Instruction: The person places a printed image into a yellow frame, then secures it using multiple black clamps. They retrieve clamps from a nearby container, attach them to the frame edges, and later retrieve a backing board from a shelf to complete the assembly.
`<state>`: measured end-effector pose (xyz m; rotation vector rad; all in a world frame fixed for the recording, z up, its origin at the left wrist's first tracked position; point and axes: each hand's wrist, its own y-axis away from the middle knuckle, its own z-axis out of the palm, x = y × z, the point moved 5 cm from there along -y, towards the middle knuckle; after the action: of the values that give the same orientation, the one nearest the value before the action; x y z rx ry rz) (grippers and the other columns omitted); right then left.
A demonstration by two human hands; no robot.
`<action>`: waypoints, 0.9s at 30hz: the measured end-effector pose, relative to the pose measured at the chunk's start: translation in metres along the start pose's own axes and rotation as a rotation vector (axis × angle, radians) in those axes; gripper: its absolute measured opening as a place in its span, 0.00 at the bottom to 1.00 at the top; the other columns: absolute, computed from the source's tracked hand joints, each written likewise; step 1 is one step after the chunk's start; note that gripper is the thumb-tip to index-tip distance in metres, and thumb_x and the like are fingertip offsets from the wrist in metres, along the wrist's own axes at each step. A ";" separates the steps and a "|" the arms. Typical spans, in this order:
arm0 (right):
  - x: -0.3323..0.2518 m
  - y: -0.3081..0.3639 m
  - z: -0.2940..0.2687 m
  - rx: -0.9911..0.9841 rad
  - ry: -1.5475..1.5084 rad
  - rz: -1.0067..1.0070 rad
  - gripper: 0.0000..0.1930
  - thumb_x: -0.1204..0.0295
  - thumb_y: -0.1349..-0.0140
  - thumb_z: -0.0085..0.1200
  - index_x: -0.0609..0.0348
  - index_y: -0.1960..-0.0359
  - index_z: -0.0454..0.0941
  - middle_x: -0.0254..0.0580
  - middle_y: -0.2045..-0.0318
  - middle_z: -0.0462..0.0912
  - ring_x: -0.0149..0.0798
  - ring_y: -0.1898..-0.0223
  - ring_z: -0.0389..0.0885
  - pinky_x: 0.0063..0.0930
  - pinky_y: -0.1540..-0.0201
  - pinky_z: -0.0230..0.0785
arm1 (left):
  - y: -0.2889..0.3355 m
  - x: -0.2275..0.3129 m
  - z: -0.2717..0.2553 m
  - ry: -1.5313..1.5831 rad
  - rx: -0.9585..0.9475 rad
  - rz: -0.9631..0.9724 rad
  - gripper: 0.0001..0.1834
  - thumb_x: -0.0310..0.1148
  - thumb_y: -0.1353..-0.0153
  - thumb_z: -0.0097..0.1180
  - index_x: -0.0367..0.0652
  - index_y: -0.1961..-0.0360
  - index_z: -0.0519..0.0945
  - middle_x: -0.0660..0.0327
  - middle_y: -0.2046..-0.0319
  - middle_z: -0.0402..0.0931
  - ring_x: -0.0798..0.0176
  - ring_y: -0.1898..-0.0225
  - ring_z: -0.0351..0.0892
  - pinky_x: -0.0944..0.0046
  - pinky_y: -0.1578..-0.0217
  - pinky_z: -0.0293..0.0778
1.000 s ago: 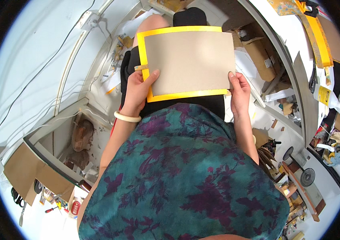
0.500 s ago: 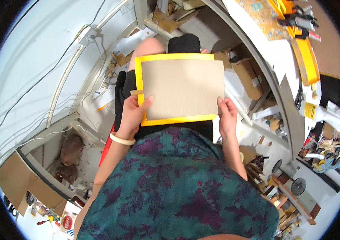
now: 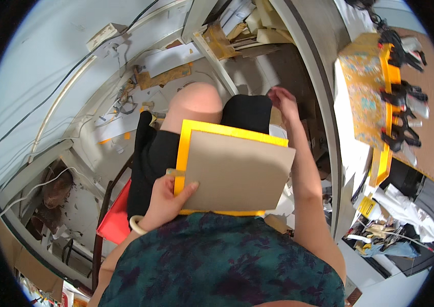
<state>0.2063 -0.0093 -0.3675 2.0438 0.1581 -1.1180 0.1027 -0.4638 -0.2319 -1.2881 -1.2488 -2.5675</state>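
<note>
A stiff grey-beige board (image 3: 237,171) lies over a slightly larger yellow-edged sheet (image 3: 235,131) and juts past it on the right. My left hand (image 3: 168,197) is closed on their left edge, thumb on top of the board, fingers underneath. Beside the thumb, a small brownish tab (image 3: 174,173) sticks out from the yellow edge. The board rests tilted above my lap. Away from it, my right hand (image 3: 283,100) reaches forward past my black-covered knee (image 3: 247,110); its fingers look loosely spread, somewhat blurred, with nothing visible in them.
At the right, a white worktop bears a patterned piece (image 3: 362,89) with yellow edges, held by several black clamps (image 3: 403,97). A grey frame edge (image 3: 324,102) curves between my right arm and that worktop. Paper and scraps (image 3: 168,77) litter the floor ahead; a red object (image 3: 115,217) stands by my left leg.
My right hand has let go of the board's right edge and moved forward beyond my knee. The board, still in my left hand, sits lower in view and tilts down toward the right.
</note>
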 end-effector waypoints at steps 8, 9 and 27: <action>-0.036 -0.174 0.069 -0.003 -0.135 0.196 0.23 0.64 0.26 0.47 0.69 0.37 0.67 0.53 0.45 0.77 0.45 0.51 0.81 0.39 0.46 0.79 | -0.013 0.015 0.001 0.044 0.087 -0.050 0.09 0.27 0.35 0.63 0.32 0.58 0.83 0.65 0.68 0.84 0.77 0.68 0.78 0.73 0.66 0.73; -0.031 -0.188 0.069 0.015 -0.154 0.177 0.24 0.61 0.26 0.48 0.67 0.38 0.68 0.51 0.46 0.78 0.45 0.51 0.81 0.37 0.47 0.79 | -0.014 0.019 0.000 0.041 0.078 -0.074 0.09 0.27 0.35 0.63 0.32 0.58 0.82 0.65 0.68 0.84 0.77 0.68 0.78 0.73 0.66 0.74; -0.059 -0.219 -0.036 0.499 -0.251 -0.040 0.14 0.71 0.27 0.46 0.66 0.45 0.72 0.50 0.51 0.79 0.46 0.54 0.82 0.36 0.52 0.82 | -0.014 0.012 -0.003 -0.058 0.072 -0.047 0.09 0.27 0.35 0.64 0.32 0.58 0.83 0.64 0.66 0.85 0.76 0.66 0.80 0.72 0.63 0.75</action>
<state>0.0968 0.1797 -0.4377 2.3045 -0.2294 -1.5447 0.0881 -0.4530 -0.2338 -1.3454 -1.3840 -2.5079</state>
